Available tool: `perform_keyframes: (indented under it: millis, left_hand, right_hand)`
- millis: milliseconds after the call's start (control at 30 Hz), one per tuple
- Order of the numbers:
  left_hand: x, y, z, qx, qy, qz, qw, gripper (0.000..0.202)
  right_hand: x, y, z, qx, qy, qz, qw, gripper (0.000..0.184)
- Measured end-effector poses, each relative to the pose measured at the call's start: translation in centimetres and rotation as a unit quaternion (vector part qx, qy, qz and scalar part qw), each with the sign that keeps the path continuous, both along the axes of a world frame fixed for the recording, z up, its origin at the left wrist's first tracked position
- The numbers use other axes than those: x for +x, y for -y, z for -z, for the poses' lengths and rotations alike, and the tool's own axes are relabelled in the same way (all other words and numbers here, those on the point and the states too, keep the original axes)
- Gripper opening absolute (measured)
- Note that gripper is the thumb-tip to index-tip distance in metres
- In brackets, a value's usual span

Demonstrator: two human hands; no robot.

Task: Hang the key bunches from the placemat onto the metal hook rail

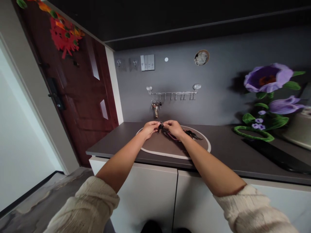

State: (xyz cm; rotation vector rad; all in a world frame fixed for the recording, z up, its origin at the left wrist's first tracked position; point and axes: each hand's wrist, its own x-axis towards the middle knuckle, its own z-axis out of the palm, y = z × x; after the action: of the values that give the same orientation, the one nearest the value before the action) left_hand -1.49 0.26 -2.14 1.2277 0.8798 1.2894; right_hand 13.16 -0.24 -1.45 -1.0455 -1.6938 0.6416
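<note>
Both bare forearms (123, 158) reach forward, left hand (148, 128) and right hand (173, 128) nearly meeting, fingers (157, 123) seemingly pinched.

Black key with silver ring (160, 127), brown oval mat (155, 145) edged in white, cream knit sleeves (89, 205)

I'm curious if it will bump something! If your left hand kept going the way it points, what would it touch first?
The small key ring at its fingertips comes first. The left hand looks like it is already touching it, though depth is hard to judge here.
</note>
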Motion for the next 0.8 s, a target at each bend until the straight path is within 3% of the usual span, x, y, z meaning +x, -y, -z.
perform_keyframes:
  millis: [167, 367, 800]
  left_hand:
    - [-0.1, 0.1, -0.1, -0.014, 0.050, 0.039, 0.998, 0.015]
    - [-0.1, 0.1, -0.1, -0.020, 0.077, 0.069, 0.994, 0.012]
    - [0.3, 0.1, 0.1, 0.018, 0.043, 0.057, 0.997, 0.019]
  right_hand:
    - [-0.3, 0.4, -0.2, -0.054, -0.094, -0.055, 0.993, 0.019]
    - [-0.4, 1.0, -0.7, -0.079, -0.131, -0.081, 0.985, 0.026]
    - [0.0, 0.4, -0.3, -0.007, -0.076, -0.040, 0.996, 0.025]
